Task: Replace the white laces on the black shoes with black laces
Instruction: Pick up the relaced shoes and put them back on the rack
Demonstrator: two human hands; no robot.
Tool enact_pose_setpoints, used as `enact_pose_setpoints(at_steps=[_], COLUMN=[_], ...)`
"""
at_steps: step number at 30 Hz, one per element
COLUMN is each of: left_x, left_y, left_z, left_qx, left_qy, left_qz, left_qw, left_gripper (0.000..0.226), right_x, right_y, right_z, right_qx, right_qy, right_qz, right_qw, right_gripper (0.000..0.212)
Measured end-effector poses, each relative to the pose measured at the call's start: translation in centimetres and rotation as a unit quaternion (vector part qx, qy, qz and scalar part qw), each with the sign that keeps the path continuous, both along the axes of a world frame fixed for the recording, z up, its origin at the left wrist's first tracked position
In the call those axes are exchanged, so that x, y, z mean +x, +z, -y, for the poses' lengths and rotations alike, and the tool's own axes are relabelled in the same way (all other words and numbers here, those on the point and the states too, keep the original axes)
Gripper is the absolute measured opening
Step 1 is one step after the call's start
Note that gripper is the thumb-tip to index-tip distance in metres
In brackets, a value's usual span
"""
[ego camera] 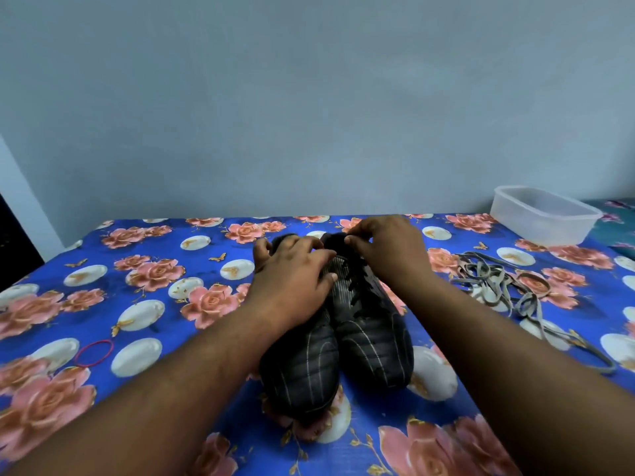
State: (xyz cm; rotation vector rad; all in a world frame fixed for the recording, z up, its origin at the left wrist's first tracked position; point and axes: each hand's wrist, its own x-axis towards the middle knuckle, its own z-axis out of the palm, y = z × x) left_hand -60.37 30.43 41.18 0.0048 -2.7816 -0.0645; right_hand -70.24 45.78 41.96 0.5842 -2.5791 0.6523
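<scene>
Centrally, head view: two black shoes (343, 338) lie side by side on the worktop (137, 269). Left hand (295, 280) rests spread over the left shoe; right hand (385, 249), fingers (350, 239) pinched together at the right shoe's collar, presumably on black lace. White laces (508, 286) lie discarded right of the shoes. Keep tension even when tightening.

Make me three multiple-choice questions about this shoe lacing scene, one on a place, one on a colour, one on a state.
1. Where does the pile of removed laces lie?
A. right of the shoes
B. in the tub
C. left of the shoes

2. What colour is the rubber band?
A. green
B. red
C. white

3. What is the right hand doing?
A. lying flat on the cloth
B. lifting the tub
C. pinching at the right shoe's top

Answers: 1 A, beside the shoes; 2 B, red loop; 3 C, fingertips together at the right shoe.
</scene>
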Motion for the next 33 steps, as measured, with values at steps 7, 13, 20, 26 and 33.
enact_pose_setpoints(at_steps=[7,13,20,26,33], left_x=[2.3,9.5,14.0,13.6,11.7], left_y=[-0.1,-3.4,-6.9,-7.0,-5.6], left_z=[1.2,0.5,-1.8,-2.0,0.2], left_qx=[0.077,0.326,0.421,0.413,0.425], left_qy=[0.018,0.039,0.048,0.052,0.029], left_qz=[0.002,-0.047,0.008,0.013,0.017], left_qw=[0.997,0.943,0.906,0.909,0.905], left_gripper=[0.054,0.085,0.125,0.120,0.117], right_x=[0.6,9.4,14.7,15.2,15.4], right_y=[-0.2,-3.4,-7.1,-8.8,-9.1], right_z=[-0.8,-5.5,-7.0,-6.6,-6.6], right_qx=[0.001,-0.154,-0.236,-0.206,-0.184], right_qy=[-0.011,0.124,0.133,0.101,0.091], right_qz=[0.118,0.257,0.233,0.184,0.168], right_qw=[0.993,0.946,0.934,0.956,0.964], right_gripper=[0.039,0.067,0.084,0.082,0.091])
